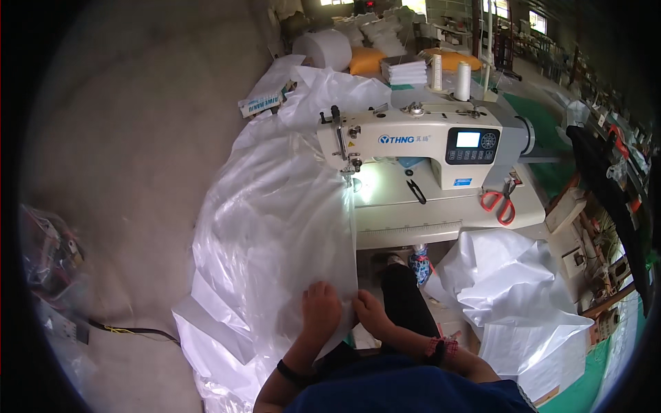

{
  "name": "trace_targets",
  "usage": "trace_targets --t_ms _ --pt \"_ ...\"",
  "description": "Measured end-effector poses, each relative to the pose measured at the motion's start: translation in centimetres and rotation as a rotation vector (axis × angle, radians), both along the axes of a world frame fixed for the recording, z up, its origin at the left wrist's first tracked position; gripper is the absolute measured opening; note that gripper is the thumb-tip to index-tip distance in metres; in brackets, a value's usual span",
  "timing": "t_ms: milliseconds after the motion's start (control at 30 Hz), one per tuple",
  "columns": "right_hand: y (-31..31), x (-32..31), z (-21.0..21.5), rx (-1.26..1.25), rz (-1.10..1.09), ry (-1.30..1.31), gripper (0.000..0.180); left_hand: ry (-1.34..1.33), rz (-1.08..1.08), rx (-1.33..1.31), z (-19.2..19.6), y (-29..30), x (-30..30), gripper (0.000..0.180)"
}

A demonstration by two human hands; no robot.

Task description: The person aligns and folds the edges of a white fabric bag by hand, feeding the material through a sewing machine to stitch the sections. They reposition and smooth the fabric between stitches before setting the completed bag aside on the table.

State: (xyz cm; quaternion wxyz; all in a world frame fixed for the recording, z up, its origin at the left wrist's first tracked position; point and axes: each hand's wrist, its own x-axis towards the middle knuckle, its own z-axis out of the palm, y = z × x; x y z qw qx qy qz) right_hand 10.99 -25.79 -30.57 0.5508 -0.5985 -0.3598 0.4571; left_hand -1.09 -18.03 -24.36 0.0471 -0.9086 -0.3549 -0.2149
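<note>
A large, shiny white plastic sheet [275, 227] spreads over the left of the sewing table and hangs toward me in folds. Its right edge runs straight from under the needle of a white sewing machine [427, 127] down to my hands. My left hand [321, 310], fingers curled, grips the sheet a little in from that edge. Right beside it, my right hand [372, 311] is closed on the edge itself; its fingertips are partly hidden. A lamp lights the needle area, where the sheet lies under the presser foot.
Red-handled scissors [499, 203] and black thread snips [416, 191] lie on the machine bed. More white sheeting [506, 275] is heaped to the right. Thread cones [463, 81] stand behind the machine. Farther back are a white roll [322, 49] and orange sacks [367, 60].
</note>
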Motion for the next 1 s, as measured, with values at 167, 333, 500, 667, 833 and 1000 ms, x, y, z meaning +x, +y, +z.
trace_targets --t_ms 167,333,500,667,833,1000 --pt "0.1 -0.4 -0.1 0.105 -0.111 -0.274 0.020 -0.144 0.166 -0.408 -0.1 -0.5 -0.1 0.017" --pt "-0.3 -0.8 1.8 -0.053 -0.025 0.088 0.029 0.142 -0.044 -0.401 0.3 -1.3 -0.6 0.013" --pt "1.2 0.3 1.2 0.043 -0.055 0.049 0.031 -0.022 -0.184 -0.199 -0.2 -2.8 -0.4 0.006" --pt "2.3 1.3 -0.8 -0.045 0.035 -0.644 0.026 0.084 -0.255 -0.288 -0.9 -3.8 -1.4 0.005" --pt "1.0 1.1 -0.3 -0.165 0.060 -0.679 0.027 -0.064 -0.294 -0.367 -1.2 -5.0 -1.5 0.009" --pt "2.6 0.8 -0.3 0.105 -0.069 -0.422 0.039 -0.088 -0.178 -0.354 -1.9 -5.1 -0.9 0.015"
